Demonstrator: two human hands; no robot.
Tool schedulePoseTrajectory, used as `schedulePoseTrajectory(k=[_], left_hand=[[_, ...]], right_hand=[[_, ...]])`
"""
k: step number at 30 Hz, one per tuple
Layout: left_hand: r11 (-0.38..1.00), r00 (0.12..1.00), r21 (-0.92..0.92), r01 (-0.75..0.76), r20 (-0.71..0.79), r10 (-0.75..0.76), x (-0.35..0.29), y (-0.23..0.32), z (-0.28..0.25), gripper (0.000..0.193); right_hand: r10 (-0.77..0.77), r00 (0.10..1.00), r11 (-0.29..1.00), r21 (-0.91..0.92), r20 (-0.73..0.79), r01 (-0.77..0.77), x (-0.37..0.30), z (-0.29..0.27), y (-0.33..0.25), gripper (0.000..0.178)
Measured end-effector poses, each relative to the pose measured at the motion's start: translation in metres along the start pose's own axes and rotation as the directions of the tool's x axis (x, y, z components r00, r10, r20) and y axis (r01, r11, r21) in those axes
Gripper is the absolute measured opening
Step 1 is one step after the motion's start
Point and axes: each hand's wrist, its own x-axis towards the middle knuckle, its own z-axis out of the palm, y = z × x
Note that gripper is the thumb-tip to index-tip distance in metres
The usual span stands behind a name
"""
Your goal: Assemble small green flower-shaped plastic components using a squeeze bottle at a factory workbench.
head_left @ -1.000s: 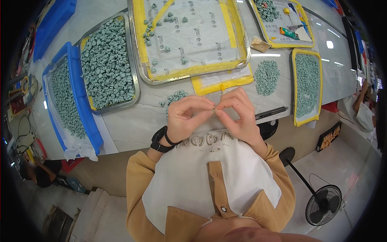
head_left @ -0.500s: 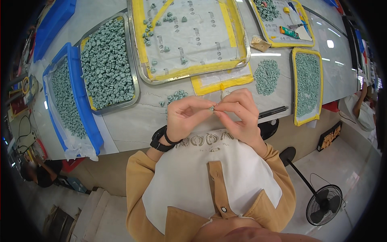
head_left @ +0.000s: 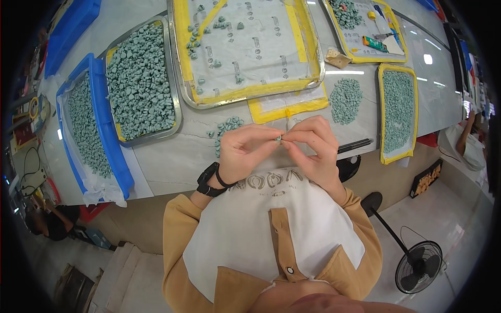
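I have both hands raised just above the near edge of the worktop (head_left: 172,161), left hand (head_left: 245,154) and right hand (head_left: 313,148) meeting fingertip to fingertip, each grip pinching the 1 small green piece (head_left: 278,138) between them. I judge steady, light pressure suits it, wrists braced close to the chest. A loose cluster of green pieces (head_left: 225,128) lies just beyond; the steel tray (head_left: 177,112) sits left, a black pen (head_left: 355,145) right, with bare worktop between.

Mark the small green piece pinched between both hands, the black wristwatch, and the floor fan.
small green piece (head_left: 278,138), head view, its visible tip.
black wristwatch (head_left: 207,180), head view, its case.
floor fan (head_left: 418,266), head view, grille centre.
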Motion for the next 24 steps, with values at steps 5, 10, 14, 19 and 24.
schedulePoseTrajectory(k=[5,10,14,19,24], left_hand=[[0.997,0.997,-0.024,-0.075,-0.024,0.074,-0.002,-0.004,0.0,0.026],[0.997,0.997,-0.029,-0.067,-0.034,0.066,-0.003,-0.003,0.002,0.026],[0.996,0.998,0.06,-0.068,-0.013,0.069,-0.002,0.002,0.002,0.027],[0.994,0.999,0.095,-0.045,0.0,0.045,-0.003,0.003,0.003,0.028],[0.958,0.989,0.245,-0.149,0.047,0.142,0.0,0.006,0.001,0.027]], right_hand=[[0.003,1.0,1.0,0.018,0.011,-0.003,0.003,0.001,-0.003,0.019],[0.048,0.998,0.995,0.085,0.03,-0.05,0.001,0.003,0.002,0.018],[0.068,0.997,0.994,0.084,0.037,-0.071,0.0,-0.002,-0.002,0.017],[0.13,0.987,0.979,0.145,0.097,-0.144,-0.002,-0.008,-0.003,0.014],[0.206,0.971,0.942,0.247,0.118,-0.23,-0.002,-0.006,-0.001,0.013]])
